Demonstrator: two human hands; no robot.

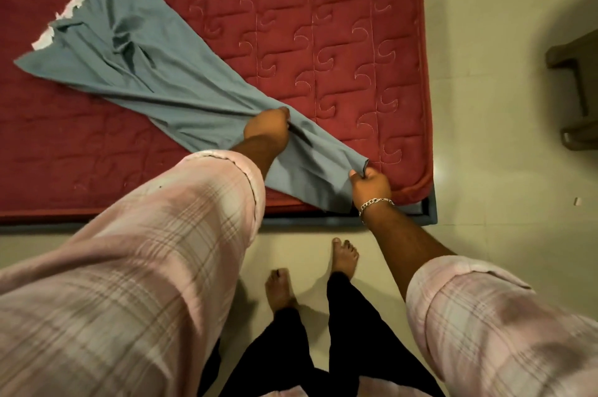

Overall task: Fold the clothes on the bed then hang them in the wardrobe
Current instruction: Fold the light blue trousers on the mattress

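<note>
Blue-grey garment lies spread diagonally on bed, unfolded. Left hand grips bunched cloth mid-leg; right hand pinches near hem at bed's near right corner. Judgement: folding barely begun; hanging all left. Wardrobe not in view.

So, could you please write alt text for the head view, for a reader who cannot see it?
A person's left hand and right hand grip the near end of grey-blue trousers spread on a red mattress. Pink plaid sleeves and bare feet show below.
</note>
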